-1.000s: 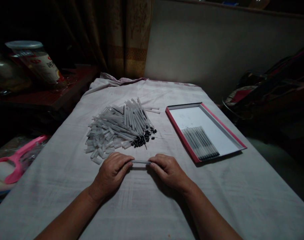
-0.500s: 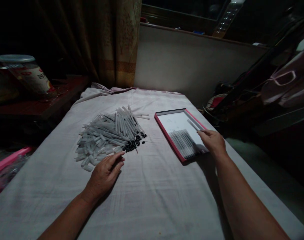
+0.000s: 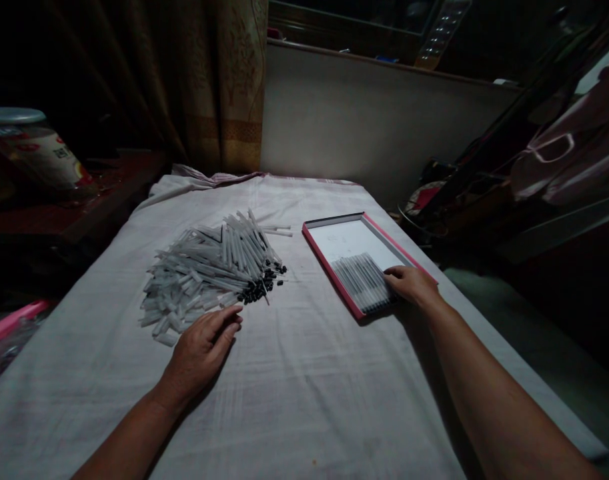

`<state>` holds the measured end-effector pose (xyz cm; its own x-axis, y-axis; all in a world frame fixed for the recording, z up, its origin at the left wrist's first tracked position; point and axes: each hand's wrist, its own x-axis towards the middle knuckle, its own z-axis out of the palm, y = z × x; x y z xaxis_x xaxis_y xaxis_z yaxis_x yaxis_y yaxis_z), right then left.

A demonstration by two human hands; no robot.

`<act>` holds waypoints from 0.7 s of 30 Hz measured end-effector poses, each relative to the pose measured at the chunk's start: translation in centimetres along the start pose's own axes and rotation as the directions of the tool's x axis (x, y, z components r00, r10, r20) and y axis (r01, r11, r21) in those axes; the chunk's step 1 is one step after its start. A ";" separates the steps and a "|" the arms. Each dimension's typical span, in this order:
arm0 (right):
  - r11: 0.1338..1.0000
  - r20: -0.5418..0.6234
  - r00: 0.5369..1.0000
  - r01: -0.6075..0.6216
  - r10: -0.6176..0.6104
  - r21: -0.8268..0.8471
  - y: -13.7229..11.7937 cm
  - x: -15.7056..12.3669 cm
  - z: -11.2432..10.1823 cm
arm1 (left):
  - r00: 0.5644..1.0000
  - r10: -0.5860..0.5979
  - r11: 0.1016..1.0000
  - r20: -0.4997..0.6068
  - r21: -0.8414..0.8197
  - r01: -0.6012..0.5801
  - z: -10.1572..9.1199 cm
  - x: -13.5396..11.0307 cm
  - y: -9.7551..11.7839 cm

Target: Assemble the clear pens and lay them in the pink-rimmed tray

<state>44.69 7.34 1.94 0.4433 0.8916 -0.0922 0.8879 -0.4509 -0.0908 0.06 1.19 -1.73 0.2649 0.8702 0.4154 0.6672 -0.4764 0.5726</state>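
My left hand [image 3: 201, 347] rests on the cloth at the near edge of a heap of parts, loosely curled with thumb and fingers slightly apart, holding nothing. The heap has translucent pen barrels [image 3: 244, 243], short whitish caps [image 3: 171, 303] and small black plugs [image 3: 257, 288]. On the right, a shallow red-edged box [image 3: 329, 283] holds a row of pens [image 3: 361, 277] lying side by side, dark ends toward me. My right hand [image 3: 411, 283] reaches over the box's right side, fingers closed at the right end of the row on a pen mostly hidden beneath them.
A white checked cloth [image 3: 284, 400] covers the table. At left, a lidded jar [image 3: 39, 150] stands on a dark red surface, with a pink object [image 3: 17, 323] below. A curtain [image 3: 234, 87] and pale wall [image 3: 344, 113] are behind. Fabric [image 3: 559, 160] hangs at right.
My right hand has lowered a pen from above the box to the right end of the row. My left hand stays beside the heap. The view has shifted slightly.
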 end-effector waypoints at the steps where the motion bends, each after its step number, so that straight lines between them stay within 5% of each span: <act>1: 1.000 0.001 1.000 0.007 -0.007 -0.015 0.1 0.0 0.0 | 1.000 -0.004 1.000 0.002 -0.002 0.004 0.0 0.0 0.0; 21: 0.993 -0.076 0.994 0.070 -0.077 -0.094 -1.8 -1.1 -1.8 | 0.998 -0.033 0.999 -0.047 -0.028 0.031 0.1 -0.2 -0.3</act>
<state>42.83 7.19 3.95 0.3813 0.9244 -0.0095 0.9244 -0.3813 -0.0030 -0.12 1.13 -2.08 0.2100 0.8784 0.4293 0.6553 -0.4523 0.6049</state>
